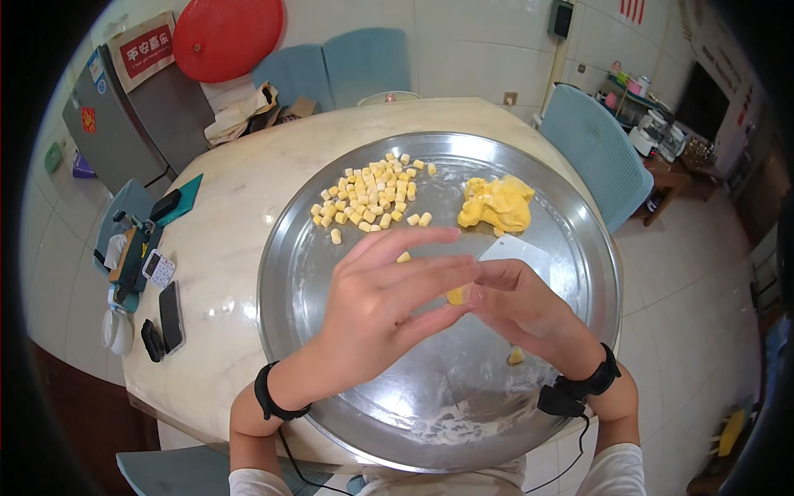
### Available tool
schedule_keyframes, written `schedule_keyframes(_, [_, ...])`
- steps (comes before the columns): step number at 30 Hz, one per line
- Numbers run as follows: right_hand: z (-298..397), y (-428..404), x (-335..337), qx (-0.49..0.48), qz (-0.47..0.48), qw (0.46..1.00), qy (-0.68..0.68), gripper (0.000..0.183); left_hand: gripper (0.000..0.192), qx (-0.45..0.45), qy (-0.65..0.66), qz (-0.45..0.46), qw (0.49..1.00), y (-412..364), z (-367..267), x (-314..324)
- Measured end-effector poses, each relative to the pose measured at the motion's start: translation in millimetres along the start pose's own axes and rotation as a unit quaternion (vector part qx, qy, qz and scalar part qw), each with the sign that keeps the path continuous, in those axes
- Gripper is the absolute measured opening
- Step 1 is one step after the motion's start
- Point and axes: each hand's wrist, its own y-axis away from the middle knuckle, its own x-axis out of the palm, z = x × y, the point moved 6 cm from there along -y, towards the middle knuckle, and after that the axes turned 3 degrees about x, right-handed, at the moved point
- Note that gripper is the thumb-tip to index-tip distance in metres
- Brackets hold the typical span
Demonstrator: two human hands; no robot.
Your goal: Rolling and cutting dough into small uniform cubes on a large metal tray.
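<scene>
My left hand (384, 291) reaches over a large round steel tray (285, 322), fingers spread, its tips meeting my right hand (527, 304). A small piece of yellow dough (456, 296) shows in the gap between the left fingers, against the tip of the right thumb. Whether the left fingers also press on it is hidden. Beyond the left hand lies a heap of small yellow dough pieces (372, 192). A soft lump of yellow dough (497, 203) rests at the tray's far right. Behind my right hand, a translucent dough scraper (518, 251) lies partly covered.
Loose flour (459, 425) dusts the tray's near side, with a dough scrap (516, 356) under my right wrist. On the marble-look table (211, 204), a phone (172, 317), a black case (151, 341) and a kitchen scale (159, 268) lie left. Chairs (595, 155) stand around; cables hang from both wristbands.
</scene>
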Motion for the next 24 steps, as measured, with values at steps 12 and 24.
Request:
schedule_keyframes(12, [3.5,1.6,2.2,0.001,0.001,1.0,0.026,0.038,0.034,0.04,-0.038,-0.017,0.998,-1.4,-5.9,1.0])
schedule_keyframes(24, [6.1,3.7,7.7,-0.003,-0.017,0.999,0.039,0.033,0.035,0.069,-0.063,0.001,0.996,1.4,-6.6,2.0])
